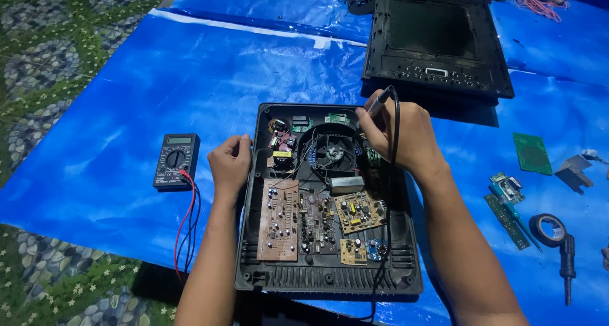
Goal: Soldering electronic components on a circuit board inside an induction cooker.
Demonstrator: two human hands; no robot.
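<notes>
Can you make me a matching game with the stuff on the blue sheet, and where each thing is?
Things:
1. dark multimeter with red and black leads
2. roll of black tape
3. green rectangular circuit board
4. round black fan

Places:
A. inside the open black plastic casing
B. beside the left hand
C. far right, near a screwdriver
D. right of the right hand

Pairs: 1-B, 2-C, 3-D, 4-A

Makeshift electronics repair spot on a floor: blue tarp (pixel 127 110) spread over patterned floor covering (pixel 38 59), opened appliance case (pixel 330 281) with circuit boards (pixel 279 219), multimeter (pixel 176 161), tape roll (pixel 547 229), loose parts around.
</notes>
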